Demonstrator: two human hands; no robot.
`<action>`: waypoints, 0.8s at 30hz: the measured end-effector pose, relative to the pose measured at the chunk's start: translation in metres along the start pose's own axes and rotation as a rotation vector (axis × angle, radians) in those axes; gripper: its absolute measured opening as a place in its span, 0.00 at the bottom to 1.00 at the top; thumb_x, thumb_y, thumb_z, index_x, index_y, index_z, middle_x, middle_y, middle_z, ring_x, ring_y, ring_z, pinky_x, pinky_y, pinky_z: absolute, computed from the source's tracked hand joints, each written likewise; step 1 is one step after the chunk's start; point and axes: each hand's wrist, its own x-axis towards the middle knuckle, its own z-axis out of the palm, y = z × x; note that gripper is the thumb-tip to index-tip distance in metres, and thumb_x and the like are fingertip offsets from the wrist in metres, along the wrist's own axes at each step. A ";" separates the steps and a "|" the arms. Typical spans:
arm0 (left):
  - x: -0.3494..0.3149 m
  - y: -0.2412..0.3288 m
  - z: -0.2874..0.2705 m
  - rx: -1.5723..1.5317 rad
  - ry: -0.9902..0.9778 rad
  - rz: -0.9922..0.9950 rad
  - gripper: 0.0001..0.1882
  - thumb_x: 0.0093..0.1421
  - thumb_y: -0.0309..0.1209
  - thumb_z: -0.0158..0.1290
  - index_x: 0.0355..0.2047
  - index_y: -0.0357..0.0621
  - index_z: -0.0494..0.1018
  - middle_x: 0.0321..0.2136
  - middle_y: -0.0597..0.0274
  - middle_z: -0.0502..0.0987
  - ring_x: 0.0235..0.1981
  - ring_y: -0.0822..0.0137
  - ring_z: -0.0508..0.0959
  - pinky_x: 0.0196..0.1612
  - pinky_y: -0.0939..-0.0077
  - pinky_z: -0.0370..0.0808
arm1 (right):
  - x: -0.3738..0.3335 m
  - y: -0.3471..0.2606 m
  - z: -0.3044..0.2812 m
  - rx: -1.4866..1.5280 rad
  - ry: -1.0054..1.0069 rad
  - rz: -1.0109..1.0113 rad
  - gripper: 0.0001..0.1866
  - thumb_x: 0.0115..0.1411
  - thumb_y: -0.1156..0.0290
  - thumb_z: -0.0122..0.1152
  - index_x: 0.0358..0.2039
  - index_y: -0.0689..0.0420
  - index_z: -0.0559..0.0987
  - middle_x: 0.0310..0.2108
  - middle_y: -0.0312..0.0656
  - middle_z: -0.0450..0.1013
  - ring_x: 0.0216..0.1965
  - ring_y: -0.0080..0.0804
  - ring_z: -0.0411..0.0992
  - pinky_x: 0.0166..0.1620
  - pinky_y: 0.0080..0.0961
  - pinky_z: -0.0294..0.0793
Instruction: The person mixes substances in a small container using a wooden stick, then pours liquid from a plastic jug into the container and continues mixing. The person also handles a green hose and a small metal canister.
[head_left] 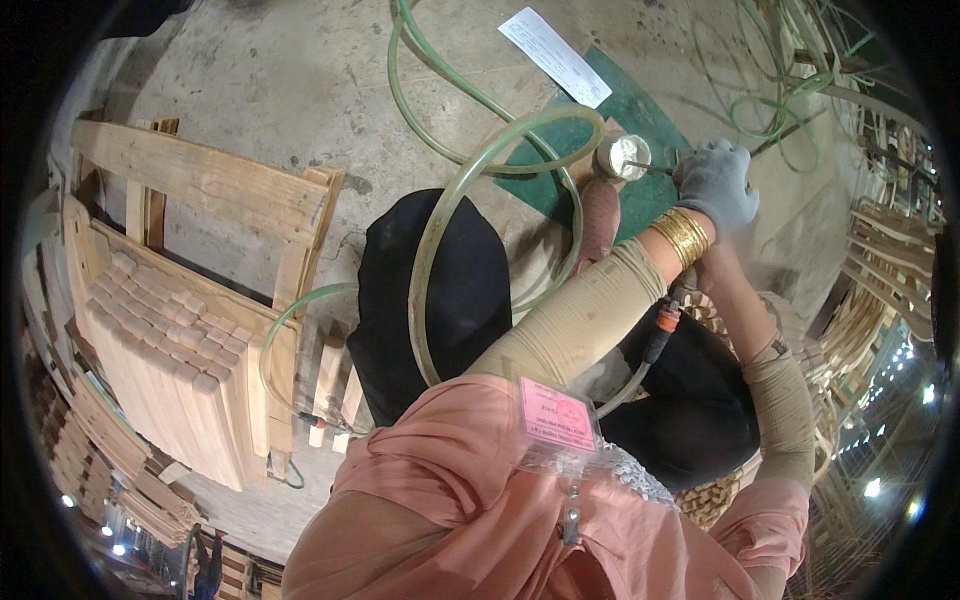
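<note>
My left hand [718, 188], in a grey glove, reaches across to the right with its fingers wrapped round a hand tool. From the glove a thin dark rod [653, 168] sticks out leftward. It meets the white round face of a short brown-sided drum [625, 157]. My right hand [716, 264] is bare and sits just below the left wrist, its fingers hidden behind the wrist and gold bangles. Close to it is a hose end with an orange fitting [668, 318]. A pinkish, rounded shape [600, 215], perhaps a covered foot, lies below the drum.
A green sheet [540, 185] and a printed paper [556, 57] lie on the concrete floor. A looped clear-green hose [425, 270] crosses my black-clad leg. At left, a wooden frame [200, 165] stands by stacked wooden bars [170, 370]; curved wooden pieces [890, 260] are piled at right.
</note>
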 end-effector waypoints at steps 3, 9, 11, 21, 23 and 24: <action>-0.002 -0.002 0.000 -0.029 0.017 0.012 0.11 0.38 0.36 0.55 0.23 0.45 0.70 0.27 0.52 0.72 0.33 0.51 0.71 0.38 0.59 0.67 | 0.002 0.005 -0.002 0.088 -0.034 0.008 0.20 0.60 0.59 0.48 0.49 0.57 0.66 0.44 0.42 0.69 0.44 0.33 0.69 0.46 0.35 0.70; -0.001 -0.001 0.006 -0.054 -0.016 0.039 0.11 0.37 0.36 0.55 0.22 0.45 0.70 0.26 0.53 0.72 0.33 0.52 0.71 0.37 0.60 0.67 | 0.028 0.020 -0.027 0.221 -0.225 0.069 0.18 0.60 0.57 0.47 0.44 0.56 0.71 0.38 0.40 0.72 0.38 0.32 0.72 0.41 0.37 0.72; -0.001 -0.003 0.007 -0.065 0.004 0.049 0.11 0.37 0.35 0.55 0.22 0.46 0.70 0.26 0.55 0.72 0.33 0.52 0.71 0.37 0.60 0.67 | 0.030 0.021 -0.028 0.186 -0.198 0.063 0.21 0.58 0.54 0.49 0.44 0.56 0.70 0.39 0.41 0.71 0.39 0.32 0.71 0.42 0.36 0.71; -0.003 -0.002 -0.005 -0.036 0.046 -0.043 0.08 0.38 0.36 0.54 0.19 0.49 0.70 0.24 0.58 0.72 0.32 0.54 0.71 0.40 0.55 0.63 | -0.001 0.004 0.007 0.121 -0.007 0.061 0.21 0.58 0.59 0.51 0.48 0.57 0.68 0.43 0.43 0.70 0.43 0.34 0.70 0.43 0.37 0.71; -0.003 -0.001 -0.004 0.045 0.084 0.048 0.08 0.38 0.36 0.53 0.19 0.48 0.70 0.23 0.58 0.72 0.31 0.55 0.71 0.41 0.55 0.61 | 0.006 0.007 -0.004 0.113 -0.099 0.036 0.20 0.58 0.60 0.50 0.48 0.58 0.68 0.43 0.44 0.70 0.43 0.35 0.70 0.43 0.37 0.71; -0.003 0.001 -0.002 0.081 0.101 0.096 0.08 0.38 0.37 0.53 0.18 0.48 0.71 0.22 0.58 0.73 0.31 0.55 0.72 0.41 0.54 0.61 | 0.009 0.008 -0.010 0.108 -0.140 0.022 0.20 0.58 0.61 0.50 0.48 0.58 0.68 0.43 0.44 0.70 0.43 0.36 0.70 0.44 0.37 0.71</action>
